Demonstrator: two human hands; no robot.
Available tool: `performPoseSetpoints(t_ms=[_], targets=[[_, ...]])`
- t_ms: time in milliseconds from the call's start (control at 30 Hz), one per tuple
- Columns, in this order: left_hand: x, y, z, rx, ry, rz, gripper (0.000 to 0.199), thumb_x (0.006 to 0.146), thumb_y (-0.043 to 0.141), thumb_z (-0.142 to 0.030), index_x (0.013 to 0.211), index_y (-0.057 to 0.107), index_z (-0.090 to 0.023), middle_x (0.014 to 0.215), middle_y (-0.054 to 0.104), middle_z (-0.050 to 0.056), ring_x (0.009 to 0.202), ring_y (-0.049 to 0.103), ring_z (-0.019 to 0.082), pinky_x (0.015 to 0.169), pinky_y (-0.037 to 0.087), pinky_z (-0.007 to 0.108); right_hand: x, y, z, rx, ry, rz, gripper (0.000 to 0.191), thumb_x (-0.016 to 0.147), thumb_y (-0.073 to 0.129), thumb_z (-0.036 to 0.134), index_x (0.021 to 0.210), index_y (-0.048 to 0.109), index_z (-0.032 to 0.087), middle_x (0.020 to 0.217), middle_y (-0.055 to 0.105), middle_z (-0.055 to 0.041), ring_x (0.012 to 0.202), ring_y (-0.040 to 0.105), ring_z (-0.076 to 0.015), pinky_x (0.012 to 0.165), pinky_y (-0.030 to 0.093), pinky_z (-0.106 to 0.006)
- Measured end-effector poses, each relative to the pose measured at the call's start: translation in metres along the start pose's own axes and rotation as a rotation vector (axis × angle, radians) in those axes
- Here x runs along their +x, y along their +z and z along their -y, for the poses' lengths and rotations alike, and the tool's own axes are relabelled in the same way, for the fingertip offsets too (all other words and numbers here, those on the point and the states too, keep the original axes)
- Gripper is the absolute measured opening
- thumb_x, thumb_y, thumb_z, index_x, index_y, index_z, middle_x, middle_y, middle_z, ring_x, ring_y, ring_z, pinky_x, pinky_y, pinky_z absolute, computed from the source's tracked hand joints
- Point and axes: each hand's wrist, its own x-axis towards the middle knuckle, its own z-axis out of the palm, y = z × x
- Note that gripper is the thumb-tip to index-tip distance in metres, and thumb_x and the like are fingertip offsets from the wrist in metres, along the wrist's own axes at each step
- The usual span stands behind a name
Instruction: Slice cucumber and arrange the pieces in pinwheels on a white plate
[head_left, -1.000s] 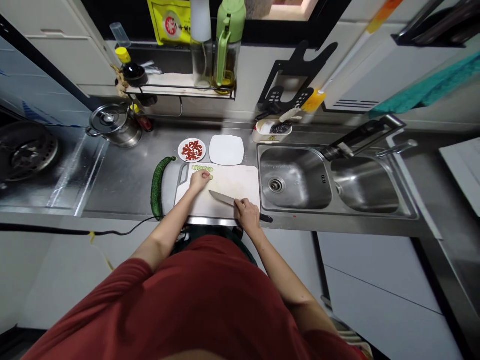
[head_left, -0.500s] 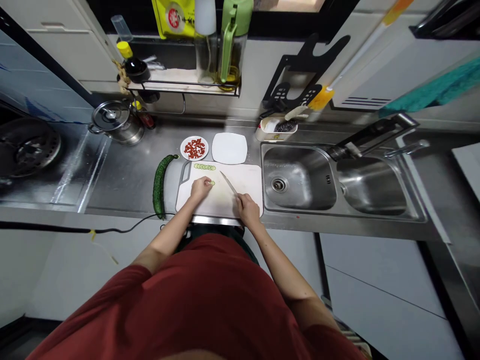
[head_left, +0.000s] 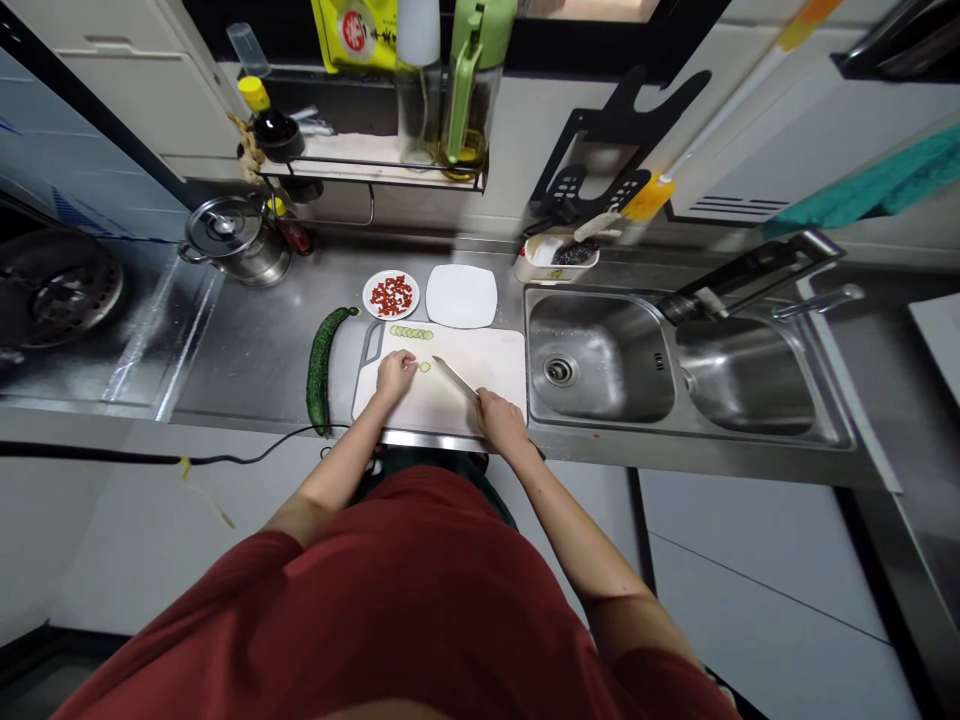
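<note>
A single cucumber slice lies flat on the white cutting board. Just left of it is my left hand, open and empty, its fingers loosely bent and clear of the slice. My right hand is closed round the handle of a knife, whose blade slants up and left over the board, its tip close to the slice. Several cucumber slices overlap in a row along the board's far edge. A whole cucumber lies on the counter, left of the board.
Behind the board stand a plate of chopped red pieces and a bare white plate. A steel double sink is at the right. On the left are a lidded pot and a stove. A rack holds bottles above the counter.
My left hand has let go of the cucumber slice and drawn slightly left. The knife has shifted a little left and down, its tip now nearer the slice.
</note>
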Motion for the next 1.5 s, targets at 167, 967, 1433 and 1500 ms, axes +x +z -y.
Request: performPoseSetpoints(t_ms=[167,967,1433,1500], targets=[[0.004,0.001,-0.002,0.014,-0.035,0.013,0.013,0.078,0.059,-0.027,0.085,0.066,-0.019,0.08,0.063,0.003,0.079,0.056,0.016,0.074,0.041,0.027,-0.001,0.005,0.005,-0.041,-0.004,0.059,0.026,0.098,0.028,0.026,0.116,0.046,0.02,0.104,0.063,-0.0103,0.091,0.063,-0.0213,0.076,0.04,-0.029],[0.01,0.001,-0.008,0.118,-0.159,0.079,0.015,0.076,0.063,-0.036,0.083,0.065,-0.023,0.086,0.063,0.001,0.082,0.055,0.015,0.068,0.037,0.025,0.009,0.018,0.013,-0.062,-0.049,0.069,0.019,0.093,0.034,0.014,0.108,0.045,0.018,0.098,0.065,-0.0099,0.09,0.063,-0.021,0.076,0.043,-0.03],[0.012,0.001,-0.007,0.1,-0.168,0.081,0.012,0.075,0.064,-0.034,0.081,0.065,-0.024,0.085,0.064,0.001,0.08,0.056,0.015,0.068,0.038,0.025,0.008,0.007,0.019,-0.105,-0.054,0.139,0.025,0.093,0.032,0.009,0.113,0.044,0.017,0.1,0.065,-0.0123,0.094,0.064,-0.0207,0.078,0.044,-0.029],[0.012,0.002,-0.007,0.101,-0.168,0.078,0.012,0.075,0.064,-0.034,0.081,0.065,-0.024,0.085,0.064,0.001,0.079,0.056,0.015,0.067,0.038,0.025,0.01,0.008,0.019,-0.099,-0.068,0.134,0.025,0.092,0.033,0.008,0.112,0.045,0.016,0.099,0.066,-0.0116,0.094,0.064,-0.021,0.077,0.044,-0.029]])
